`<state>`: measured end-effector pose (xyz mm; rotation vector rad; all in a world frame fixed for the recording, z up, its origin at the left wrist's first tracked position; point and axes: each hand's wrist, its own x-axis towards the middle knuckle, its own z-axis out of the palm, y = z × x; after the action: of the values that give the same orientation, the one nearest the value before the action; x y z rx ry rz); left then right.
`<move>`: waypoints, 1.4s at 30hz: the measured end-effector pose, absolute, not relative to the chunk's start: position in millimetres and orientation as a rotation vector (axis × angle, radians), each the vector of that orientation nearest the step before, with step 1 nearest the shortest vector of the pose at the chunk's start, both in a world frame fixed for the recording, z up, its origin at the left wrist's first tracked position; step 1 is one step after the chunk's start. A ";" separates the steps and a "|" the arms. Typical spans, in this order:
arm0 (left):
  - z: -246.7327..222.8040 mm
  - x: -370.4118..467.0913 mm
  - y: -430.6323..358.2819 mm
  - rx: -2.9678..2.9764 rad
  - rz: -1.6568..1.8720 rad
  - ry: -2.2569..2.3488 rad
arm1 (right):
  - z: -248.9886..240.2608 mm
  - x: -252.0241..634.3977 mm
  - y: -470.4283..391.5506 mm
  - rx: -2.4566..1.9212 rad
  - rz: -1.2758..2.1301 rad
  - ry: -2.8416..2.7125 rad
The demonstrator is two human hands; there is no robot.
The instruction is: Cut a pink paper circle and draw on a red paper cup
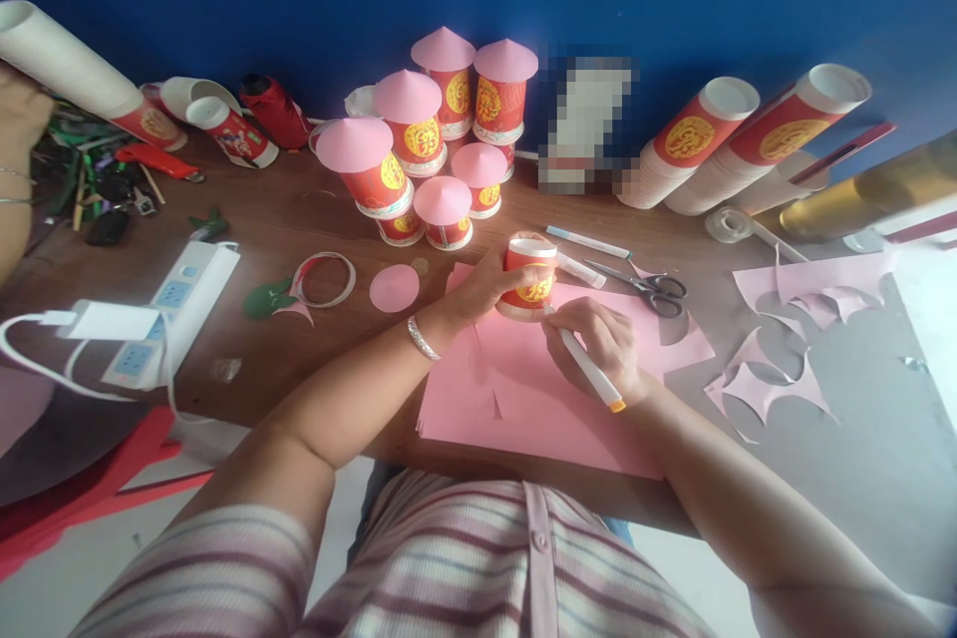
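Observation:
My left hand point(491, 285) is wrapped round the side of a red paper cup point(532, 291) with a yellow emblem, upside down or upright I cannot tell. My right hand point(596, 344) grips a white marker point(590, 369) with an orange end, its tip close to the lower edge of the cup. Both hands are above a stack of pink paper sheets point(478, 389). To the right of the cup lie scissors point(658, 293), another marker point(590, 241) with a blue end and a white tube-like piece point(581, 269).
Behind the hands stand several red cups with pink cone tops point(408, 100). Stacked paper cups point(692, 140) lean at the back right. Pink paper scraps point(778, 384) lie on the right. On the left are a pink disc point(395, 288), a cup ring point(324, 279) and a power strip point(175, 309) with cables.

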<state>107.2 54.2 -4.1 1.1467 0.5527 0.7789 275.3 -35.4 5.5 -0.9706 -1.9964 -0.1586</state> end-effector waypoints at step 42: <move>0.4 107.5 53.3 1.040 0.795 0.527 | 4.6 271.8 -38.5 -0.913 -0.131 -2.004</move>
<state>107.5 53.3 0.4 1.0398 0.5272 0.7948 271.8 -38.5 4.6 -0.9134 -2.0040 -0.1314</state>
